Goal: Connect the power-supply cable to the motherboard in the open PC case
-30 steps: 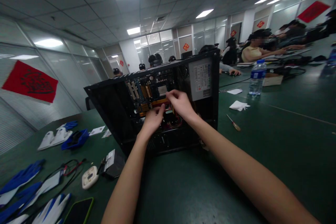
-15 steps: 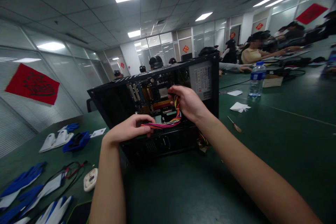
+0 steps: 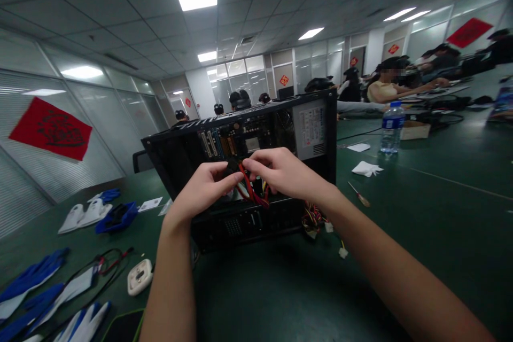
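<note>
A black computer case [image 3: 224, 227] with its side panel off stands on the green table in front of me. Its motherboard [image 3: 253, 144] and the labelled power supply [image 3: 310, 125] show inside. My left hand [image 3: 202, 189] is closed on a black connector [image 3: 233, 166], at the end of a bundle of coloured wires [image 3: 253, 195]. Close beside it, my right hand [image 3: 286, 173] pinches those wires just behind the connector. Both hands are at the case's open side, partly covering the motherboard. More power cables [image 3: 312, 216] with white plugs hang over the case's lower right edge.
A screwdriver [image 3: 358, 194], a white glove [image 3: 367, 169] and a water bottle [image 3: 391, 127] lie or stand to the right. On the left are a blue tray [image 3: 116, 219], blue gloves [image 3: 34, 275], thin cables and a round-cornered white device [image 3: 139, 277]. People sit farther back.
My hands have come together, the right moving down and left from the motherboard. The wire bundle stretched between them now hangs in a loop, and the black connector shows at my left fingers.
</note>
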The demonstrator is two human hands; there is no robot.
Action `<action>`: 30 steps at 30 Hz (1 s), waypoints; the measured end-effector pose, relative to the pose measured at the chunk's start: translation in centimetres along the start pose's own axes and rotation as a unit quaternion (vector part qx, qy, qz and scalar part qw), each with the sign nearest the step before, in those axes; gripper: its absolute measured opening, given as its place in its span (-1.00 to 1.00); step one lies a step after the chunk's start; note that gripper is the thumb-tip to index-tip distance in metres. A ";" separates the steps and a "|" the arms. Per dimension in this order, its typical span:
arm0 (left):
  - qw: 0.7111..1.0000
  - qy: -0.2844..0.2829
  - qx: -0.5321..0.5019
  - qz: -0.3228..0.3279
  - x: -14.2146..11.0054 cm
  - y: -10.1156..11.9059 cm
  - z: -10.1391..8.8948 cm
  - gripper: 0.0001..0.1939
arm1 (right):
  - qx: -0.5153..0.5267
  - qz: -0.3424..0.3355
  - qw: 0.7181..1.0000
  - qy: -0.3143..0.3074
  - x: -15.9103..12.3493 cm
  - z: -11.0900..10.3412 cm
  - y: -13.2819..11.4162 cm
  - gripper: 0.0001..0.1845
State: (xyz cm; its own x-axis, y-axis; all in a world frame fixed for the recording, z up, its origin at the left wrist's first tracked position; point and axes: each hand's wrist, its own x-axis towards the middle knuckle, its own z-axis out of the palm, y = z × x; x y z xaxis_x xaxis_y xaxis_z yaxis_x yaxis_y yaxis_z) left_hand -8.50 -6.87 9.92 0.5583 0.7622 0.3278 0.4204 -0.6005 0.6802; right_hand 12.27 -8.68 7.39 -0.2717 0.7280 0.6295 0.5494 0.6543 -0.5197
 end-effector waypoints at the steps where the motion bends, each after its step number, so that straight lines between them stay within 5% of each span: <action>1: 1.000 0.003 -0.002 -0.002 0.1 0.0 0.2 -0.66 | 0.034 -0.016 0.999 -0.010 -0.1 0.0 -0.2 -0.58; 7: 0.998 0.001 -0.059 -0.002 0.6 -0.1 1.2 -0.71 | 0.058 -0.023 0.998 0.022 0.0 0.1 0.0 -0.65; 14: 0.992 -0.001 -0.129 -0.003 0.5 -0.2 1.3 -0.60 | 0.214 0.021 0.976 0.018 0.3 -0.3 0.6 -0.68; 30: 0.989 0.056 -0.134 0.017 0.7 0.2 2.0 -0.48 | 0.341 0.057 0.938 0.021 0.9 -0.3 1.5 -0.63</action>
State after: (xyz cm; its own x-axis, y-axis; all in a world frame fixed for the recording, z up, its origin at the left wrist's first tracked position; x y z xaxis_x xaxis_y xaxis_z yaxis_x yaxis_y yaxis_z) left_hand -6.59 -6.94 9.00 0.4806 0.7735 0.4133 0.1895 -0.5517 0.8122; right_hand 13.10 -7.15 7.39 -0.2023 0.8013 0.5630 -0.0640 0.5629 -0.8241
